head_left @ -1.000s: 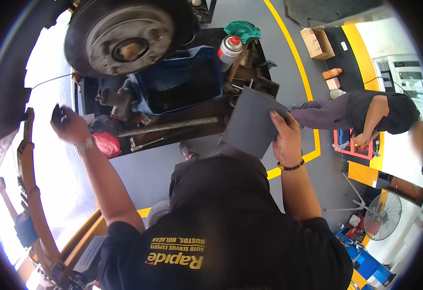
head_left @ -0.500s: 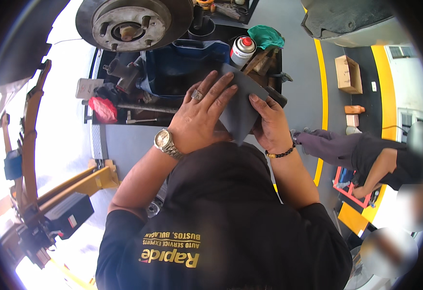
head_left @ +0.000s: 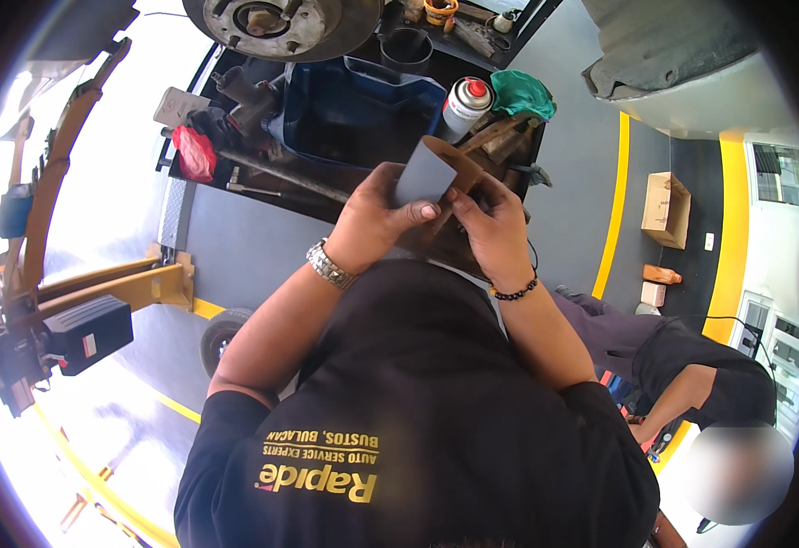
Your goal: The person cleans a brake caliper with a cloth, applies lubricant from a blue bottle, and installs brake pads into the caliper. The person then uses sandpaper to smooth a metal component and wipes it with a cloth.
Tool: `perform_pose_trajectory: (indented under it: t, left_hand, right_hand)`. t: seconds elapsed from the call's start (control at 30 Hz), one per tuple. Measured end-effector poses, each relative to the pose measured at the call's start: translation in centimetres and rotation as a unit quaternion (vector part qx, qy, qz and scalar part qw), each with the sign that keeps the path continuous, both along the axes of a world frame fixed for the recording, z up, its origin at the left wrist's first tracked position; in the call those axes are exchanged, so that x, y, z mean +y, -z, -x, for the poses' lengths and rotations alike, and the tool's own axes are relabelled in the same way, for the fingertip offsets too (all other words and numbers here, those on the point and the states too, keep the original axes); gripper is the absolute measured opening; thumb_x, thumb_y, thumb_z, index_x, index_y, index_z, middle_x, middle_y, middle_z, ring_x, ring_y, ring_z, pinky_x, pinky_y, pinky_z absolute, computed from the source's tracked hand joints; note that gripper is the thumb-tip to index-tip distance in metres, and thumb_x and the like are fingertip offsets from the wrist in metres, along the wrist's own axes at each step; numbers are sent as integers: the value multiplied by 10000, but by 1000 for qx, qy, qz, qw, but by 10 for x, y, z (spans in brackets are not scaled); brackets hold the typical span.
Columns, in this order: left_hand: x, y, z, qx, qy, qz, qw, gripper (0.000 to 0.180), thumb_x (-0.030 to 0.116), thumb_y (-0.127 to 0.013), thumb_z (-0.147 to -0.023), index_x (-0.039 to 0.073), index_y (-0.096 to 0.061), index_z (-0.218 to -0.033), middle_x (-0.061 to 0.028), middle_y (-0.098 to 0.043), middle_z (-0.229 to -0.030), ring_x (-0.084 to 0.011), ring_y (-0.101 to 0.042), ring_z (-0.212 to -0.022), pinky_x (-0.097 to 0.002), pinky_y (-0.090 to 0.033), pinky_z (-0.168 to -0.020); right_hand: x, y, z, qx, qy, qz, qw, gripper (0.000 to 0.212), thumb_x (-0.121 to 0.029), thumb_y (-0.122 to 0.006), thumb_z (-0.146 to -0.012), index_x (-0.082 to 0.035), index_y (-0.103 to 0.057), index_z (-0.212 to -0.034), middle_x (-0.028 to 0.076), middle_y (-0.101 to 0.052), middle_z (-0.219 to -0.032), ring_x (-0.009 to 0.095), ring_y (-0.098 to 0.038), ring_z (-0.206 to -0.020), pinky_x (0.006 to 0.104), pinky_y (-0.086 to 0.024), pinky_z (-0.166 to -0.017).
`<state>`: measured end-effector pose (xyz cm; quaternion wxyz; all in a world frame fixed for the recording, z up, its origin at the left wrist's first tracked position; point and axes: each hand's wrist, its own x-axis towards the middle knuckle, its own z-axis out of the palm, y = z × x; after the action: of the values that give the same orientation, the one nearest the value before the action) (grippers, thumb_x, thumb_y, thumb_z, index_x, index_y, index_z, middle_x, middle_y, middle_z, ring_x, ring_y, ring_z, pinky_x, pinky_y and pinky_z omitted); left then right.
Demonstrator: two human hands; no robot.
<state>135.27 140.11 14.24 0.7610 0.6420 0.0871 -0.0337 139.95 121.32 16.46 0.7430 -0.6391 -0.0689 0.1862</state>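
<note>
Both hands meet over the near edge of the table (head_left: 304, 199), with a sheet (head_left: 425, 173), grey on one face and brown on the other, curled between them. The left hand (head_left: 377, 219) grips it with the thumb in front, and its fingers vanish behind the paper. The right hand (head_left: 494, 228) pinches the brown side between thumb and fingers, though I can't make out exactly where those fingertips sit. The hands and sheet cover part of the table; behind them, a white spray can (head_left: 466, 110) with a red cap stands beside a blue bin (head_left: 301, 110) whose dark inside is hard to read. The brake disc (head_left: 349, 23) is cut off by the upper edge. To the right, a co-worker (head_left: 692, 374) bends away, hand partly hidden.
</note>
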Motion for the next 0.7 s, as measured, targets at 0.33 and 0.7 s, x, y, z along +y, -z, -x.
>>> perform_pose_trajectory:
  t: [0.33, 0.7]
  left_hand:
    - [1, -29, 6, 45, 23, -45, 998, 605, 320, -893, -825, -37, -610, -1222, -79, -700, -1081, -156, -659, -1004, -310, -548, -860]
    - [18, -33, 4, 73, -60, 111, 989, 235, 191, -745, -971, -1, -663, -1078, -43, -699, -947, -115, -658, -853, -265, -527, -791]
  right_hand:
    - [-2, -8, -16, -74, -56, 145, 985, 274, -252, -702, -988, 16, -736, -1028, 3, -682, -762, 51, -605, -716, 239, -473, -672]
    - [-4, -22, -24, -42, -144, 132, 980, 349, -304, -651, -1019, 23, -743, -940, 20, -667, -674, 77, -605, -599, 258, -462, -587]
